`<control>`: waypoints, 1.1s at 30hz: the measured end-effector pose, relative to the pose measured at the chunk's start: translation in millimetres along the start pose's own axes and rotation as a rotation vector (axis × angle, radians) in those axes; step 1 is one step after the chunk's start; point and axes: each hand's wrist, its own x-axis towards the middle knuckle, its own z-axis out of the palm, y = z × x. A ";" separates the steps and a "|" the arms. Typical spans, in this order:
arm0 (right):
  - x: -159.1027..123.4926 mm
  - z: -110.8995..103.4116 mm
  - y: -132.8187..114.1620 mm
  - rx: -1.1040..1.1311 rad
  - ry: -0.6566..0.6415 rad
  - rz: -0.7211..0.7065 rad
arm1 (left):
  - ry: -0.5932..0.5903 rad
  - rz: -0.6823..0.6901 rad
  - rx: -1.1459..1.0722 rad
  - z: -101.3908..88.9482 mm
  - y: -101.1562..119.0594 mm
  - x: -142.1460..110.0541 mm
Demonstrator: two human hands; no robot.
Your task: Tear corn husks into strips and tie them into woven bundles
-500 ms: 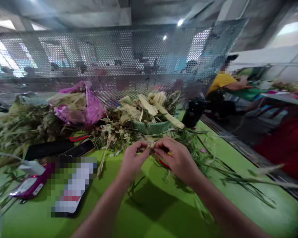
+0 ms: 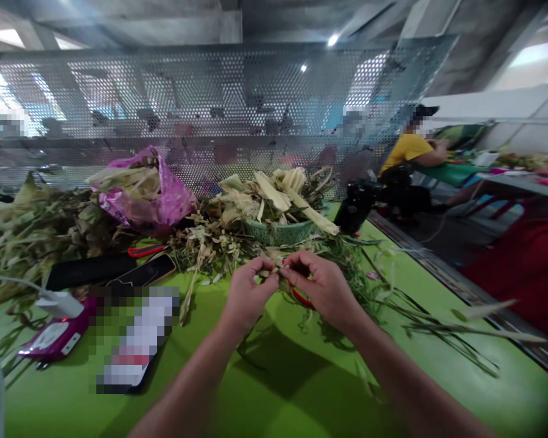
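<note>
My left hand (image 2: pixel 247 292) and my right hand (image 2: pixel 322 286) meet above the green table (image 2: pixel 274 395), fingertips pinched together on a small pale strip of dried leaf (image 2: pixel 274 271). Both hands are closed on it. A red object (image 2: pixel 299 298) lies on the table just under my right hand, mostly hidden. Behind the hands stands a green basket (image 2: pixel 281 232) heaped with pale leaf strips, with loose dried scraps (image 2: pixel 210 246) scattered in front of it.
A pink plastic bag (image 2: pixel 158 194) and a pile of green stalks (image 2: pixel 31 225) lie at the back left. Phones (image 2: pixel 139 274), a charger (image 2: pixel 59 304) and a pink device (image 2: pixel 52 337) sit at left. Long stems (image 2: pixel 438 328) trail right. A perforated screen (image 2: pixel 210 103) stands behind; a person in yellow (image 2: pixel 408 152) sits far right.
Both hands have shifted slightly up and left while still pinching the leaf strip. The view has moved a little.
</note>
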 end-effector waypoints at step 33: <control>17.4 -35.1 38.4 0.181 -0.103 0.196 | 0.134 -0.256 -0.701 -34.6 -0.3 13.7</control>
